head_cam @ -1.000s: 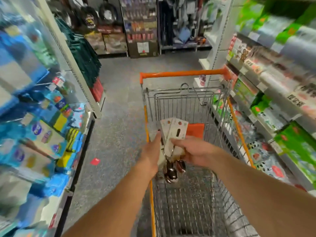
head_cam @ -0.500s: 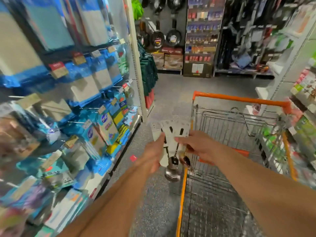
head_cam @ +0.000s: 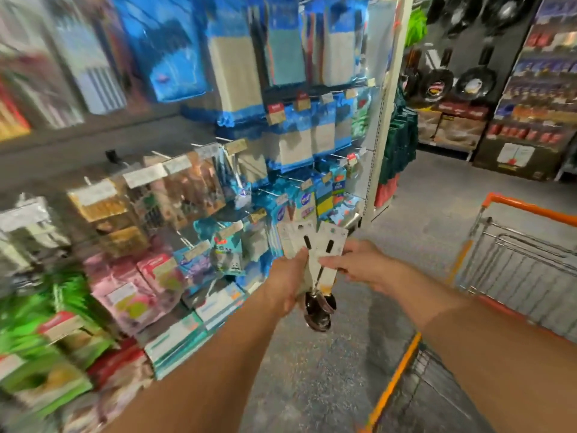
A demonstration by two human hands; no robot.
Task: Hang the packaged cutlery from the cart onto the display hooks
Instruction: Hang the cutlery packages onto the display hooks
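Nearest, both bare forearms reach forward from the bottom edge. The left hand (head_cam: 288, 278) has its grip closed around the lower part of a fanned bundle of white card-backed packaged spoons (head_cam: 313, 245), thumb on the front of the cards. The right hand (head_cam: 363, 265) pinches the right-hand card of the same bundle between thumb and fingers. The shiny steel spoon bowls (head_cam: 318, 309) hang below the cards, clear of the floor. So the cutlery is out of the cart, in both hands, held in front of the shelving but not touching it.

To the right stands the orange-handled wire shopping cart (head_cam: 527, 210), well apart from the hands.

Beyond the cards is the display of wire hooks (head_cam: 274, 176) loaded with blue and pink packets and tan price tags. The view is badly smeared, so I cannot tell which hook is free or meant for spoons.

The step in hand looks like carrying the bundle to its hook. To do it well: hold the stack firmly with the left hand, peel off one card with the right, find the punched hole at the top of the card, and line it up square with the hook tip before sliding it on. Keep the spoon bowls from swinging into neighbouring packets.
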